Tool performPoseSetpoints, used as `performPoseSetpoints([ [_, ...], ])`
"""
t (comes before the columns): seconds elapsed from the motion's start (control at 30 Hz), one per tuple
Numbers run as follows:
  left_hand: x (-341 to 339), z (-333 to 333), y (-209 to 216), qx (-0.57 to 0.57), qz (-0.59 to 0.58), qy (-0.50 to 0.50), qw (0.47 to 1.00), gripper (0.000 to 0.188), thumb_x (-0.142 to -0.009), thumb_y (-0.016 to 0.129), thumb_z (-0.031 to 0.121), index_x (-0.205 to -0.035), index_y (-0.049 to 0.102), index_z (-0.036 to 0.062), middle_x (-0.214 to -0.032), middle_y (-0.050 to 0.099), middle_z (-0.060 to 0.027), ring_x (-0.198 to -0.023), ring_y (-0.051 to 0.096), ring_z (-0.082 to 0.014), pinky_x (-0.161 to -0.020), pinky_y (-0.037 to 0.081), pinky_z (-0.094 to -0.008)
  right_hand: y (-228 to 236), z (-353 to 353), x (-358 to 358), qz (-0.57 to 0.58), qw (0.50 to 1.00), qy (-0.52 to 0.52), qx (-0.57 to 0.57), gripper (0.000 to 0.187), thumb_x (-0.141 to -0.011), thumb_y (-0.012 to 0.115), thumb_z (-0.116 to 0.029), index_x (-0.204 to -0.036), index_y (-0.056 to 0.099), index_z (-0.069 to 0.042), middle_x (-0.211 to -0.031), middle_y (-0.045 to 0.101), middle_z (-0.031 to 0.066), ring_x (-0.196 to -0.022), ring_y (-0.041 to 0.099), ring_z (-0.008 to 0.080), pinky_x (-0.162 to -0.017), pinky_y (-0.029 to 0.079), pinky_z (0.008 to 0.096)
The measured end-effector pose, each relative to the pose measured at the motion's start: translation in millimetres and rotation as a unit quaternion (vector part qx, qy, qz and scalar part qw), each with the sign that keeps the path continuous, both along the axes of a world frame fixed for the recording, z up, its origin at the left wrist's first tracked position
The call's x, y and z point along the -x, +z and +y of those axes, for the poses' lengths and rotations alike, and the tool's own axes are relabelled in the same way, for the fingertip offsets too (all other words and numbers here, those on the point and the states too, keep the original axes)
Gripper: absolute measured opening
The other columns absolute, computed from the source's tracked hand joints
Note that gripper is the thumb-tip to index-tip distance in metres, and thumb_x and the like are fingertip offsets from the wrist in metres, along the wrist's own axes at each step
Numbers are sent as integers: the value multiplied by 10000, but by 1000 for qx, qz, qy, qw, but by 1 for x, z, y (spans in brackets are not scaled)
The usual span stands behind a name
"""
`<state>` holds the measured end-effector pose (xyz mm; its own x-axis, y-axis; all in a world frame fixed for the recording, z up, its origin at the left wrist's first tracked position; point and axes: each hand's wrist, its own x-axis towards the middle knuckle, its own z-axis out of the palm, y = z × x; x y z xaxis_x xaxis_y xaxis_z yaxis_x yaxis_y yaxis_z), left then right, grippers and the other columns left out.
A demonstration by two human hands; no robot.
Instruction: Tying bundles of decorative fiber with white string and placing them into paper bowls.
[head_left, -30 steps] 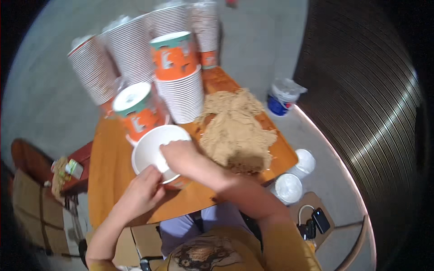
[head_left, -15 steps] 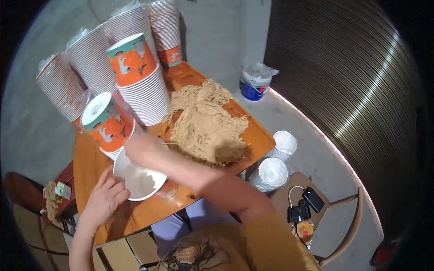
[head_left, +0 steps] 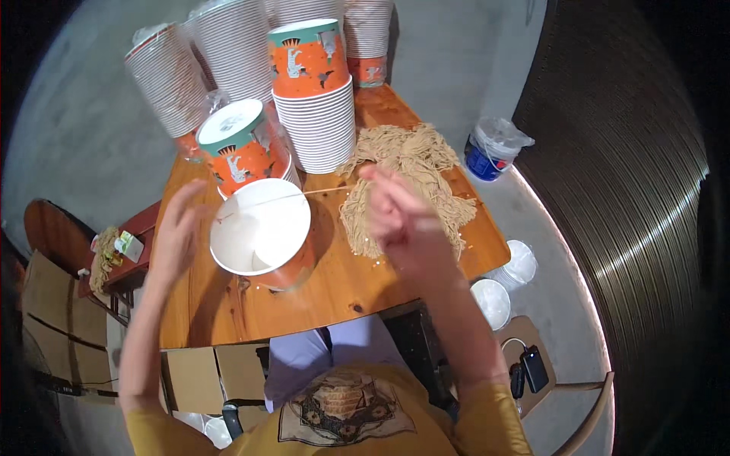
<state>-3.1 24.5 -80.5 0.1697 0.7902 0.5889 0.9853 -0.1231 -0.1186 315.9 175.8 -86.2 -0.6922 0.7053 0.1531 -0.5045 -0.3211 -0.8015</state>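
Note:
A white-lined paper tub [head_left: 262,226] with an orange outside stands on the wooden table, its mouth tilted toward me. Just left of its rim is my left hand [head_left: 181,228], fingers stretched and apart, holding nothing. My right hand [head_left: 399,209], blurred by motion, hovers right of the tub over a heap of tan, noodle-like strands [head_left: 361,220]; its fingers look partly curled. Across the tub's mouth runs a thin tan strand [head_left: 323,191], with a reddish tip at its left end. The other end stops near my right fingers; whether they hold it is unclear.
Behind the tub stand an upturned orange-and-green tub [head_left: 242,156], a tall stack of tubs [head_left: 315,125] and several plastic-wrapped stacks [head_left: 232,53]. A blue-and-white bucket [head_left: 490,156] is on the floor at right. A chair [head_left: 544,376] holds a black device.
My right hand has come out of the tub and moved right, over the heap. My left hand has drawn off the rim with fingers extended. The whole view has shifted.

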Motion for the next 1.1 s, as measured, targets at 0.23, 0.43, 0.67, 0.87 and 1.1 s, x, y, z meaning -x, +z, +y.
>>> performPoseSetpoints([
  [0.23, -216, -6, -35, -10, -668, -137, 732, 571, -913, 563, 27, -1369, 224, 85, -1145, 496, -124, -954, 553, -175, -821, 480, -295, 8, -69, 37, 40, 997, 42, 55, 216, -992, 473, -169, -1153, 518, -31, -680, 398, -35, -512, 300, 21, -454, 267, 178],
  [0.43, -213, 0, -45, 127, -767, -122, 617, 426, -985, 499, 112, -1348, 283, 65, -798, 549, -45, -557, 515, -84, -459, 389, -186, -5, -40, 29, 48, 995, -10, 92, 198, -987, 473, -155, -1139, 514, -35, -661, 387, -36, -509, 292, 26, -469, 266, 178],
  [0.67, -201, 2, -45, 201, -761, -81, 611, 123, -984, 520, 129, -1041, 531, 20, -758, 610, -52, -590, 578, -79, -501, 457, -191, -13, -15, 22, 54, 994, -40, 84, 198, -979, 489, -179, -1100, 537, -29, -697, 439, -23, -525, 347, 33, -471, 296, 187],
  [0.87, -189, 10, -15, 193, -652, -36, 733, 110, -987, 516, 139, -966, 523, 31, -689, 561, 10, -552, 484, -33, -483, 385, -190, -65, 9, 19, -82, 981, -155, -79, 195, -966, 493, -167, -1090, 556, -30, -768, 544, 12, -557, 448, 78, -509, 384, 210],
  [1.1, -173, 15, -7, 207, -567, 4, 797, 148, -978, 512, 147, -921, 522, 11, -648, 573, -19, -579, 539, -63, -512, 424, -249, -46, -31, -1, -131, 984, -25, -120, 226, -936, 554, -95, -1150, 551, -23, -991, 652, 57, -739, 611, 99, -642, 479, 218],
])
